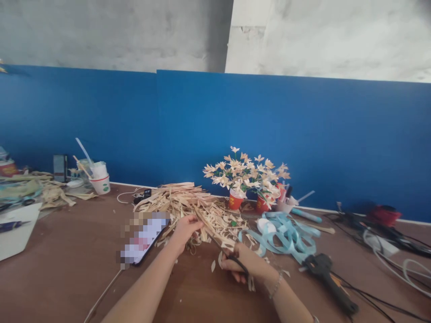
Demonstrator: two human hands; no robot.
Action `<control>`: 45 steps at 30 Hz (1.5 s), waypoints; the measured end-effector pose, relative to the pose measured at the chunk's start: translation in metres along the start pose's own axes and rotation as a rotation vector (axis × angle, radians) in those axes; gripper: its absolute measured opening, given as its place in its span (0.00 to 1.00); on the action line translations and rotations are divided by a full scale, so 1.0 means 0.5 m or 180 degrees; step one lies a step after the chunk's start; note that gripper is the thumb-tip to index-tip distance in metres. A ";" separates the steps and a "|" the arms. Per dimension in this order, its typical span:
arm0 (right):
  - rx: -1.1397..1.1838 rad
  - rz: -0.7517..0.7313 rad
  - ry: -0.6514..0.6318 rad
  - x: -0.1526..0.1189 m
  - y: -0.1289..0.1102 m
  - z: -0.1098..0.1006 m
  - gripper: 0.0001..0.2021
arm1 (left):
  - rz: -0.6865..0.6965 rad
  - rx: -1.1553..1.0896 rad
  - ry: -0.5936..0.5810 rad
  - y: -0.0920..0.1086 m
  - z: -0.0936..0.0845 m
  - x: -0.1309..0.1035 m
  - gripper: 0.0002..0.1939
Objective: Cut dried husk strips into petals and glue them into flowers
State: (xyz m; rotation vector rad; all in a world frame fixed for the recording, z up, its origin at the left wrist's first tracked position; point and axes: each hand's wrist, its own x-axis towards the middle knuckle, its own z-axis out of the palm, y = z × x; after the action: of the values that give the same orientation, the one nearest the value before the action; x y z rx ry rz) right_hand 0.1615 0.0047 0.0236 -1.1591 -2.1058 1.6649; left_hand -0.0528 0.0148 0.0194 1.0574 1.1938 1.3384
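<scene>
My left hand [186, 229] is closed in a pinch on a thin tan strip of dried husk [200, 216] at the front of a loose pile of husk strips [182, 197]. My right hand [248, 262] grips black-handled scissors [238, 264], and their blades point up and left towards the left fingertips. Blur hides whether the blades touch the strip. A few pale petal-shaped cuttings [213, 266] lie on the table below the hands. Behind the pile, pale husk flowers [232, 172] stand in red cups [235, 200].
A phone [148, 240] with a cable lies left of my left hand. Right of my right hand are blue ribbon [286, 235] and a black glue gun [328, 280] with cords. Further left stand a white cup [101, 183] and a white board [20, 231]. A blue partition [134, 121] closes the back.
</scene>
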 end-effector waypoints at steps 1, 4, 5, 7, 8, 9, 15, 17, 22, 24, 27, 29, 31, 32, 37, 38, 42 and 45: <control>0.0046 0.0034 -0.0039 0.001 0.004 -0.001 0.12 | 0.0044 0.0012 0.0091 0.003 0.000 0.000 0.07; 0.0116 0.0055 -0.0091 0.002 0.014 -0.003 0.13 | 0.0122 0.0045 0.0200 0.008 0.002 -0.001 0.07; 0.0117 0.0043 -0.0091 0.002 0.016 -0.003 0.13 | 0.0137 0.0053 0.0207 0.009 0.002 -0.001 0.07; 0.0089 0.0027 -0.0091 0.002 0.015 -0.002 0.12 | 0.0149 0.0060 0.0211 0.008 0.003 -0.001 0.07; 0.0065 0.0026 -0.0080 0.002 0.013 -0.001 0.12 | 0.0140 0.0057 0.0217 0.007 0.003 -0.001 0.07; 0.0040 0.0031 -0.0072 0.001 0.010 0.000 0.12 | 0.0130 0.0049 0.0217 0.006 0.003 0.000 0.07; -0.0116 0.0085 0.0020 -0.003 -0.006 0.005 0.11 | 0.0039 0.0073 0.0270 0.002 0.005 0.002 0.07; -0.0134 0.0106 0.0041 -0.003 -0.007 0.005 0.11 | 0.0034 0.0060 0.0281 0.002 0.007 0.001 0.07; -0.0175 0.0082 0.0025 -0.003 -0.005 0.004 0.10 | 0.0027 -0.0044 0.0282 0.003 0.009 0.001 0.08; -0.0189 0.0072 0.0053 -0.003 -0.006 0.005 0.11 | 0.0028 -0.0101 0.0297 0.002 0.009 0.002 0.09; -0.0152 0.0037 0.0071 -0.002 -0.006 0.006 0.10 | 0.0062 -0.0155 0.0287 0.001 0.009 0.003 0.08; -0.0134 0.0038 0.0094 -0.002 -0.006 0.007 0.10 | 0.0078 -0.0174 0.0279 0.000 0.009 0.002 0.08; -0.0137 0.0043 0.0103 -0.002 -0.006 0.006 0.10 | 0.0074 -0.0188 0.0283 0.001 0.010 0.002 0.08; -0.0139 0.0046 0.0094 -0.001 -0.005 0.006 0.10 | 0.0064 -0.0194 0.0286 0.001 0.011 0.001 0.07; -0.0167 0.0016 0.0114 -0.003 -0.005 0.004 0.09 | 0.0060 -0.0209 0.0282 0.001 0.011 0.003 0.07; -0.0197 0.0004 0.0134 -0.003 -0.006 0.004 0.09 | 0.0056 -0.0220 0.0282 0.000 0.011 0.004 0.07; -0.0331 0.0049 0.0304 -0.003 -0.011 0.004 0.10 | 0.0045 -0.0367 0.0353 -0.002 0.010 0.006 0.09; -0.0344 0.0074 0.0358 -0.001 -0.011 0.005 0.11 | 0.0054 -0.0517 0.0442 -0.002 0.014 0.004 0.09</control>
State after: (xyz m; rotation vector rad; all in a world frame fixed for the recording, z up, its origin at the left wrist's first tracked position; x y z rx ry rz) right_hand 0.1576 0.0023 0.0279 -1.2819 -2.1428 1.4746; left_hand -0.0462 0.0177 0.0193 0.8723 1.1572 1.5151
